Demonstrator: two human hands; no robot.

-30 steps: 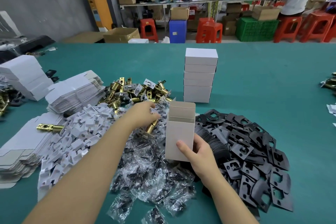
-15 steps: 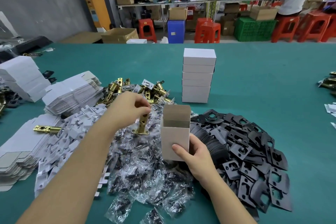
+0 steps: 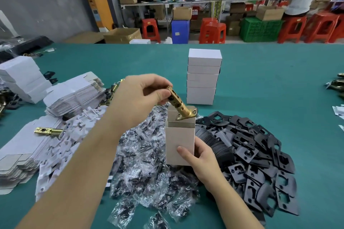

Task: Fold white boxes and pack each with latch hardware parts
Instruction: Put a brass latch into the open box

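My right hand (image 3: 200, 160) grips an upright white box (image 3: 179, 141) with its top open, held over the pile of bagged screws. My left hand (image 3: 138, 96) pinches a brass latch bolt (image 3: 178, 103) by its tail, tilted, with its faceplate end at the box's open mouth. Behind stands a stack of closed white boxes (image 3: 202, 78). More brass latches (image 3: 113, 91) lie partly hidden behind my left hand, and one lone latch (image 3: 48, 131) lies on the flat boxes at left.
Clear bags of screws (image 3: 149, 176) lie heaped in front of me, black strike plates (image 3: 251, 150) to the right, white plastic pieces (image 3: 74, 135) and flat unfolded boxes (image 3: 74, 93) to the left. A person sits at a far bench beyond the green table (image 3: 270, 80).
My left hand has lifted the brass latch off the pile and carried it right and up to the mouth of the box. The right hand has kept the box upright.
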